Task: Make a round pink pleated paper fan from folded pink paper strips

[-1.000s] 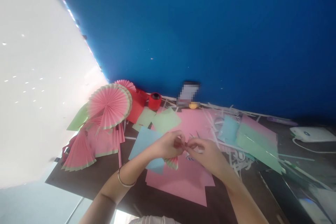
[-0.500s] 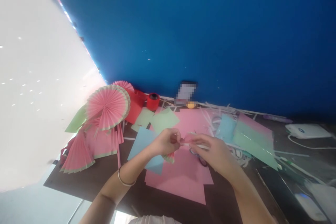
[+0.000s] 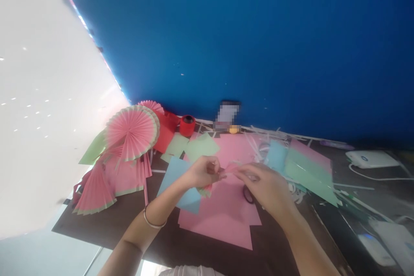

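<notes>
My left hand (image 3: 204,172) is closed in a pinch on a small folded paper piece, pink with a green edge (image 3: 205,190), which hangs below its fingers. My right hand (image 3: 263,183) pinches the pink paper's other end, just right of my left fingertips. Both hands are above pink sheets (image 3: 220,224). A blue sheet (image 3: 174,177) lies under my left wrist. Beside my right hand, the scissors' dark handle loop (image 3: 248,194) shows on the pink paper. The exact fold between my fingertips is blurred.
Pleated pink paper fans (image 3: 131,131) stand at the left. Red tape (image 3: 187,125), a phone (image 3: 227,115) and a yellow object (image 3: 234,129) are near the blue wall. Green sheets (image 3: 308,172), white strips and a white device (image 3: 371,159) lie at the right.
My right hand has turned slightly and moved a little up, with its fingers closer together. My left hand has shifted slightly left. The view has moved slightly.
</notes>
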The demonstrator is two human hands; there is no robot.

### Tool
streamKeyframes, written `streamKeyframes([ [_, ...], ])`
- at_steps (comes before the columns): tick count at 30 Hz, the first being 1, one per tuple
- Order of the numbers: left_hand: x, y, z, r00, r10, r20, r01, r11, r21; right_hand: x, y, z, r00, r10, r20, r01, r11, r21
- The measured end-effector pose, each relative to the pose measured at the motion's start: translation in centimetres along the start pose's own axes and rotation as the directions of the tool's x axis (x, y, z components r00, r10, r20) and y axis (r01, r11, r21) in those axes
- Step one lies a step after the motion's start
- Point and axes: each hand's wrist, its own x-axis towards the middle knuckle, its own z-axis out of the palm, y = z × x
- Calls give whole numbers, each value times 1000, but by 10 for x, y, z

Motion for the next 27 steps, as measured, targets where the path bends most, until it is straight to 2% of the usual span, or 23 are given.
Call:
streamKeyframes([
  [8,-1,0,2,999,-32,-5,33,998,58,5,8,5,1000,6,-15,-7,998,-62],
  [11,-3,1,-1,999,-16,31,13,996,85,9,10,6,999,46,-25,-48,996,-79],
  [15,-6,4,-5,996,11,90,-21,993,118,11,7,4,995,72,64,-67,994,-82],
  [20,-7,5,1,993,102,65,-114,971,208,6,-5,3,997,48,59,-41,992,-123],
  [23,-6,2,4,998,64,12,-65,966,251,5,-9,4,998,28,55,-22,995,-101],
  [27,-4,-2,2,1000,10,15,-12,985,172,4,-11,-1,996,-5,88,3,1000,17],
])
